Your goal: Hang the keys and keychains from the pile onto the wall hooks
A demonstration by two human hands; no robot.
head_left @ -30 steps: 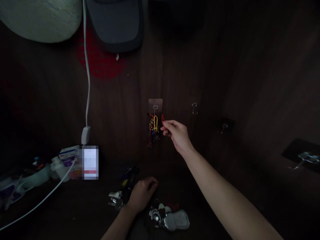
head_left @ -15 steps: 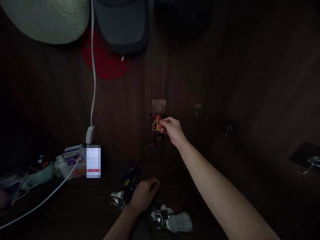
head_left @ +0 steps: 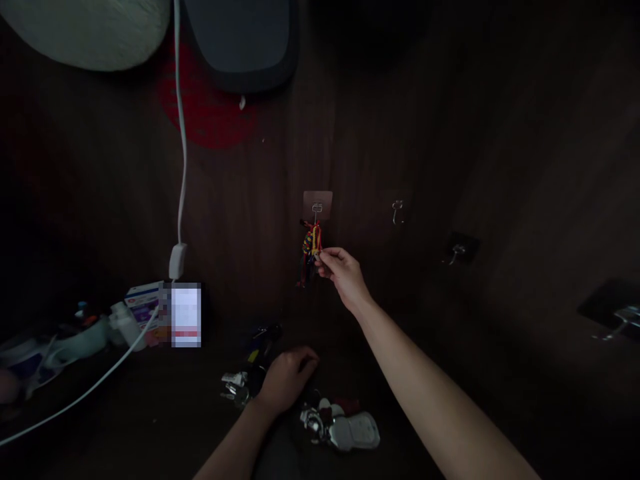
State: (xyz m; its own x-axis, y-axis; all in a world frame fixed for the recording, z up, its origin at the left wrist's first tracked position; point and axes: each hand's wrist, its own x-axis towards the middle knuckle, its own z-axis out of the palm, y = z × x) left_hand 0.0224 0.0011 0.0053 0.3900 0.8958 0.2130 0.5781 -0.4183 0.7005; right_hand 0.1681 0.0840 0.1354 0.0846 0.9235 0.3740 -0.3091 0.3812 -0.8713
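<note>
A multicoloured braided cord keychain (head_left: 309,243) in red, yellow and blue hangs from a metal hook (head_left: 317,208) stuck on the dark wood panel. My right hand (head_left: 341,270) pinches its lower right part between thumb and fingertips; what hangs under the fingers is too dark to make out. My left hand (head_left: 285,379) rests on the dark surface below, fingers loosely bent, with a gap beside the thumb and nothing visible in it. Left of it lies a bunch of keys (head_left: 236,388). To its right is a key ring with a silver car key fob (head_left: 354,431).
More hooks (head_left: 397,211) are fixed on the panel to the right. A grey cap (head_left: 240,47) and a pale round object (head_left: 95,33) hang above. At left, a white cable (head_left: 183,160) runs down past a lit, blurred-out screen (head_left: 186,317), a box (head_left: 145,303) and bottles (head_left: 125,325).
My right hand has slid slightly down the hanging keychain, its fingertips now lower against the hook. My left hand stays in place. The whole view has shifted a little.
</note>
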